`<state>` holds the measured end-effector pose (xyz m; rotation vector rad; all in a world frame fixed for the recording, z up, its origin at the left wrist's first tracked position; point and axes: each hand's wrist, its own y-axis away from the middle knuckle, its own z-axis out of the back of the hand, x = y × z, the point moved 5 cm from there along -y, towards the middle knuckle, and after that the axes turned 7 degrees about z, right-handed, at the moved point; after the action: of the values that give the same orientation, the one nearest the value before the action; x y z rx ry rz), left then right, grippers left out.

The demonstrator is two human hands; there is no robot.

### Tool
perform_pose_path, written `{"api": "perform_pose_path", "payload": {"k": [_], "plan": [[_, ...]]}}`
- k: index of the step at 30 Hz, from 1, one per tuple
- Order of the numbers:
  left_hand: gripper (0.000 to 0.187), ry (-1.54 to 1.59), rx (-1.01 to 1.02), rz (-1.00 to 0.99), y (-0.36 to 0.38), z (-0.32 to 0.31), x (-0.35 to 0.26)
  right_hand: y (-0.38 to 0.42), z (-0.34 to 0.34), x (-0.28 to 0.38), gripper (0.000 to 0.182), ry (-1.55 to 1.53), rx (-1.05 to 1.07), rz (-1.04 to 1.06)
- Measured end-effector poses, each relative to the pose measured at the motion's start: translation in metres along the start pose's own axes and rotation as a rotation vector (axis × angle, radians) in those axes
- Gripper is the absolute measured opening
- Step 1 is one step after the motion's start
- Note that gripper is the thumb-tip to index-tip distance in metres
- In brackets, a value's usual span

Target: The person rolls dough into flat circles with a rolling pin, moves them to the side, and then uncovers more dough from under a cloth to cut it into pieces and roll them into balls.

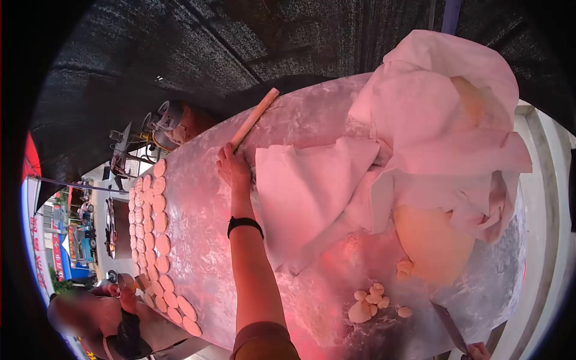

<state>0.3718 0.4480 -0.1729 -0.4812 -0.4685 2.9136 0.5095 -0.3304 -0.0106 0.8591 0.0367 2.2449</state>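
Note:
My left hand [233, 167], with a dark band on its wrist, reaches far across the floured table. Its fingers close round the near end of a wooden rolling pin [257, 117]. At the lower right edge my right hand [478, 351], only partly in view, grips a knife with a broad dark blade [449, 327]. Left of the blade lie several small dough pieces [375, 298] in a cluster, with a single dough piece [405, 312] apart from them. A large mass of dough [435, 243] shows from under a white cloth [324, 192].
Rows of flat dough rounds [162, 245] line the table's left end. Beyond them a co-worker [108, 318] holds something I cannot make out. More cloth is heaped [432, 90] at the far right of the metal table [201, 198]. Dark sheeting [198, 54] hangs behind.

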Motion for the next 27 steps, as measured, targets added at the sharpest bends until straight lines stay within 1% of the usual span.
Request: {"api": "perform_pose_path", "payload": {"k": [1, 2, 4, 5, 7, 8, 9, 11, 12, 14, 15, 16, 17, 18, 19, 21, 22, 24, 26, 27], "plan": [[0.044, -0.059, -0.039, 0.002, 0.000, 0.006, -0.006, -0.009, -0.004, -0.001, 0.027, 0.004, 0.021, -0.007], [0.044, -0.071, -0.022, 0.010, -0.003, 0.001, 0.002, -0.015, -0.005, 0.000, 0.028, 0.023, 0.017, 0.066], [0.036, -0.043, 0.015, -0.037, -0.010, -0.003, 0.014, -0.025, -0.004, 0.001, 0.029, 0.030, 0.006, 0.220], [0.036, -0.042, 0.015, -0.032, -0.007, -0.001, 0.018, -0.031, -0.004, 0.000, 0.029, 0.033, 0.009, 0.222], [0.031, 0.118, 0.053, -0.119, 0.016, 0.009, 0.028, -0.040, -0.003, 0.003, 0.027, 0.040, 0.056, 0.189], [0.034, 0.125, 0.092, -0.141, 0.030, 0.016, 0.031, -0.047, -0.002, 0.007, 0.027, 0.104, 0.102, 0.231], [0.034, 0.121, 0.097, -0.147, 0.042, 0.023, 0.035, -0.053, -0.003, 0.007, 0.027, 0.099, 0.103, 0.225], [0.036, 0.135, 0.201, -0.169, 0.067, 0.035, 0.033, -0.063, -0.008, 0.012, 0.029, -0.027, 0.013, 0.272], [0.036, 0.137, 0.226, -0.182, 0.073, 0.039, 0.034, -0.071, -0.005, 0.020, 0.031, -0.019, 0.033, 0.357], [0.037, 0.162, 0.185, -0.212, 0.081, 0.038, 0.033, -0.100, 0.009, 0.042, 0.035, 0.050, 0.031, 0.477], [0.039, 0.125, 0.232, -0.218, 0.080, 0.040, 0.032, -0.112, 0.017, 0.050, 0.036, 0.109, 0.022, 0.514], [0.041, 0.170, 0.264, -0.227, 0.076, 0.037, 0.035, -0.121, 0.023, 0.052, 0.035, 0.143, 0.021, 0.566], [0.044, 0.266, 0.389, -0.235, 0.072, 0.034, 0.037, -0.132, 0.033, 0.059, 0.033, 0.199, 0.006, 0.610], [0.048, 0.363, 0.277, -0.355, 0.068, 0.028, 0.043, -0.144, 0.042, 0.060, 0.032, 0.225, -0.018, 0.634], [0.055, 0.380, 0.351, -0.227, 0.063, 0.010, 0.064, -0.151, 0.048, 0.063, 0.032, 0.242, -0.041, 0.663], [0.054, 0.392, 0.431, -0.061, 0.067, 0.025, 0.051, -0.168, 0.060, 0.066, 0.030, 0.243, -0.110, 0.688], [0.054, 0.391, 0.440, -0.068, 0.072, 0.043, 0.034, -0.177, 0.065, 0.066, 0.028, 0.243, -0.101, 0.676], [0.056, 0.309, 0.251, -0.188, 0.088, 0.087, -0.014, -0.193, 0.073, 0.069, 0.023, 0.273, -0.090, 0.672], [0.055, 0.381, 0.229, -0.366, 0.098, 0.106, -0.062, -0.202, 0.080, 0.069, 0.022, 0.314, -0.067, 0.685], [0.056, 0.215, 0.224, -0.398, 0.093, 0.095, -0.064, -0.213, 0.077, 0.070, 0.020, 0.349, -0.039, 0.706]]}}
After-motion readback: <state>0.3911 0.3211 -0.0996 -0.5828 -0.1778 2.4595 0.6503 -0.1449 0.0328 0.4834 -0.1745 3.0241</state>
